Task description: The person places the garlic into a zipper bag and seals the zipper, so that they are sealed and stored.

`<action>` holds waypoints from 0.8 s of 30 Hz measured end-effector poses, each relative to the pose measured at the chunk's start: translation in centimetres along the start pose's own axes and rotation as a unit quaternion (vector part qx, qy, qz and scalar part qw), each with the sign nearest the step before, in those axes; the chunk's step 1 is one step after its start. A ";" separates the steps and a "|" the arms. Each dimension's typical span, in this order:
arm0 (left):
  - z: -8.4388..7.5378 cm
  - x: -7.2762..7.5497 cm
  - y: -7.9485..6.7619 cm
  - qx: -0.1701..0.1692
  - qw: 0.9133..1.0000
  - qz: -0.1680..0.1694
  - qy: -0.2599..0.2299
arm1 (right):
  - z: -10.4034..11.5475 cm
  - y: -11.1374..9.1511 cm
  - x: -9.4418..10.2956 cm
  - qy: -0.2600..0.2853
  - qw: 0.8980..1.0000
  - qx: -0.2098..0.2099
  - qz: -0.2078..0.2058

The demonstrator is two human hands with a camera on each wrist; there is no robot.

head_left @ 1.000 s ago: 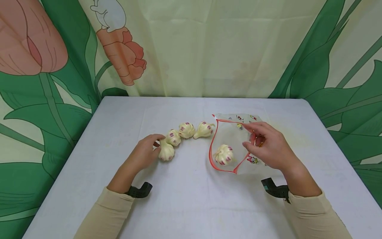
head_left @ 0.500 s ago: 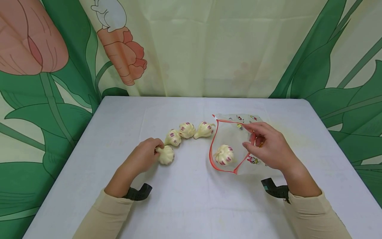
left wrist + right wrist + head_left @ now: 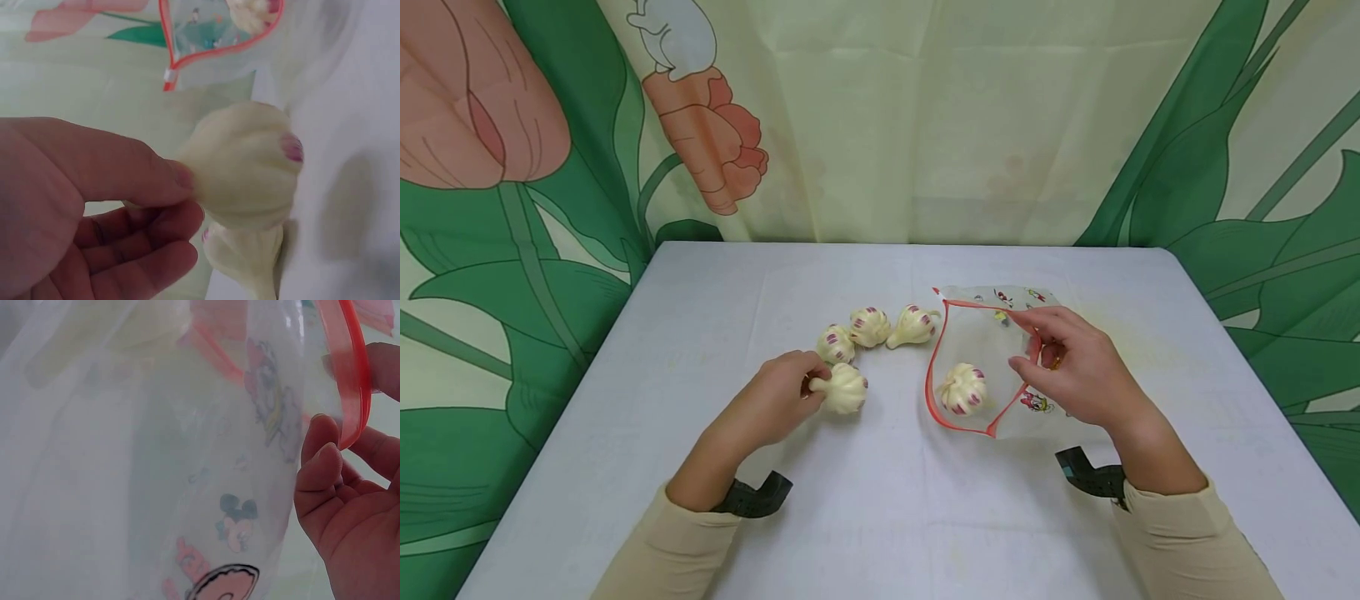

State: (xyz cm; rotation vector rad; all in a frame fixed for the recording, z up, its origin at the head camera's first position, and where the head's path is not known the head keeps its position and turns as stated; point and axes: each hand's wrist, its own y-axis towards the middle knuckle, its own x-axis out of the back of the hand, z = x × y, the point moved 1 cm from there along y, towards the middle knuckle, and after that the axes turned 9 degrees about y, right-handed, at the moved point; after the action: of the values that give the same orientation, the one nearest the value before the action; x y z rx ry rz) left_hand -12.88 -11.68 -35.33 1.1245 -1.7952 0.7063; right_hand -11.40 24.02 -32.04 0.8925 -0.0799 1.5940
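Observation:
A garlic bulb [image 3: 844,389] hangs from my left hand [image 3: 778,398], pinched at its stem between thumb and fingers. The left wrist view shows this bulb [image 3: 244,169] lifted off the tabletop, one purple patch on its side. My right hand [image 3: 1078,367] holds the red zip edge [image 3: 359,375] of a clear plastic bag with cartoon prints [image 3: 187,487]. The bag's mouth gapes toward the left, and one garlic bulb [image 3: 964,388] lies inside. Three more garlic bulbs, including a middle one [image 3: 869,327], rest in a row between the left hand and the bag.
A white cloth covers the table [image 3: 880,517]. Behind it hangs a curtain [image 3: 1000,125] printed with leaves, a tulip and a carrot. Dark camera straps [image 3: 756,496] sit on both wrists.
My left hand has taken the nearest garlic bulb by its stem, drawn it away from the row, then lifted it and moved it right. The right hand and bag have stayed still.

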 end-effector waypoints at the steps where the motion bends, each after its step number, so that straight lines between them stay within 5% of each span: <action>1: -0.2 0.0 0.0 -0.007 1.000 -0.007 -0.007 | 0.0 0.0 0.0 0.000 1.000 0.000 0.000; 17: -3.7 -1.1 1.3 -0.127 0.988 -0.059 -0.060 | 0.2 0.2 -0.1 0.001 1.000 -0.001 0.004; 24: -5.0 -1.9 2.4 -0.152 0.984 -0.062 -0.075 | 0.4 0.3 -0.2 -0.004 1.000 -0.004 0.007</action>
State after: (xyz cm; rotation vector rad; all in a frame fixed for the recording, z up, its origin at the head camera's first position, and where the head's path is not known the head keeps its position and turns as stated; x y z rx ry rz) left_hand -12.79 -5.87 -34.80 1.0919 -1.8648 0.2668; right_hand -11.49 23.53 -31.75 0.8941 -0.0982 1.6023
